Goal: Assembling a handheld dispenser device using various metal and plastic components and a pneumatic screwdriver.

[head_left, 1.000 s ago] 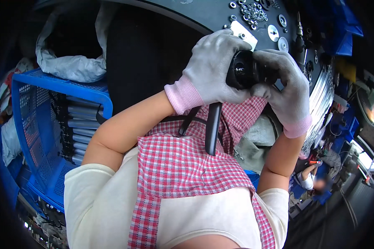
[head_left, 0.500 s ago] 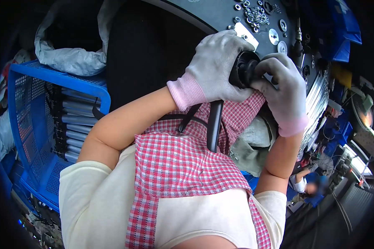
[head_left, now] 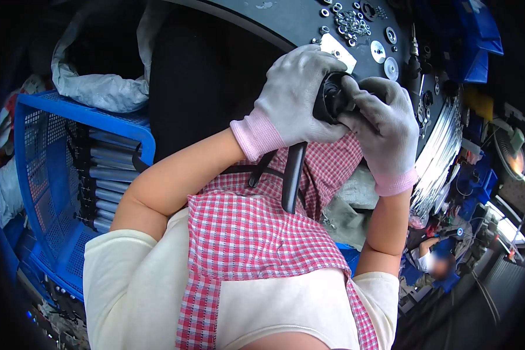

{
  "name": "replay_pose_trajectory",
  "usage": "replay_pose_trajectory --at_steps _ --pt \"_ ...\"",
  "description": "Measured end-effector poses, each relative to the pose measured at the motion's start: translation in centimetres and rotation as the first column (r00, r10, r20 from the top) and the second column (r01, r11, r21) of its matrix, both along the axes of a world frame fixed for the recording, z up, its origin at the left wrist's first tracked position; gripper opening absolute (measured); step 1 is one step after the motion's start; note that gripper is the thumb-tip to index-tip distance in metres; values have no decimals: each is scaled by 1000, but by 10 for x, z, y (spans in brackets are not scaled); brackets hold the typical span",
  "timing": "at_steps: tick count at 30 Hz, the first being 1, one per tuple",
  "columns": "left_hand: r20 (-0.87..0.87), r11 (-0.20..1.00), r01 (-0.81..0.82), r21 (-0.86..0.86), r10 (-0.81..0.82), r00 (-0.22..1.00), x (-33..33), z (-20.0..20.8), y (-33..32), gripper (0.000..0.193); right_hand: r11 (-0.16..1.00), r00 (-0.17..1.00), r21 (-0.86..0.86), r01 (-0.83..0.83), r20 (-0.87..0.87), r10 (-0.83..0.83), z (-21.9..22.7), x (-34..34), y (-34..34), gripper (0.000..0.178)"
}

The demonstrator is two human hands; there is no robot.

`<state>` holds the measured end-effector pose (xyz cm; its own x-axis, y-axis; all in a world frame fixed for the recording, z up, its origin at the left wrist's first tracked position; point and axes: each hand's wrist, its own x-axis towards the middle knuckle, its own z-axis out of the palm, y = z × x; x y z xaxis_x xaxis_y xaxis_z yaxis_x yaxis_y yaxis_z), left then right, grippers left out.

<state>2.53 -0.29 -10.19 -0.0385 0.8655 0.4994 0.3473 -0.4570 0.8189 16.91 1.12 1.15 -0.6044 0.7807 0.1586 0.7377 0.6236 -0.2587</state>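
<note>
My left hand point(head_left: 297, 93), in a grey-white knit glove with a pink cuff, is closed round a black round housing point(head_left: 326, 104) with a hollow open end. Below that hand a flat black bar point(head_left: 294, 178) and a shorter black strip point(head_left: 262, 169) extend toward my lap; whether they join the housing is hidden. My right hand point(head_left: 385, 122), gloved alike, has its thumb and fingers closed at the housing's open end, gripping a black piece there. Its fingertips partly cover that piece.
Metal nuts point(head_left: 351, 26), washers point(head_left: 378, 51) and a white plate point(head_left: 338, 52) lie on the dark table point(head_left: 256, 20). Shiny metal rods point(head_left: 440, 157) are at the right. A blue basket point(head_left: 46, 175) holds several grey tubes point(head_left: 108, 186). Another person point(head_left: 431, 262) sits far right.
Both hands and the housing have shifted slightly left. My right fingers have turned and now reach over the rim of its open end.
</note>
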Motion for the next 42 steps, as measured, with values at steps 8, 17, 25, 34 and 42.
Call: replay_pose_trajectory --at_steps 8,17,25,34,42 --pt "-46 999 -42 -25 41 998 -1 3 -5 73 990 987 -39 -136 85 139 9 -4 9 40" --pt "-48 998 -54 -23 53 997 0 3 -4 74 976 982 -164 -142 99 159 14 -2 13 37" --pt "-20 998 -55 -9 55 998 2 1 -3 73 982 967 -132 -134 201 159 7 -10 14 31" --pt "-26 988 -153 -24 152 988 0 -1 -10 75 985 999 -168 -36 -18 33 0 -14 7 24" --pt "-41 996 -85 -8 84 996 -5 -17 -17 72 934 982 -342 -100 120 149 13 -19 28 19"
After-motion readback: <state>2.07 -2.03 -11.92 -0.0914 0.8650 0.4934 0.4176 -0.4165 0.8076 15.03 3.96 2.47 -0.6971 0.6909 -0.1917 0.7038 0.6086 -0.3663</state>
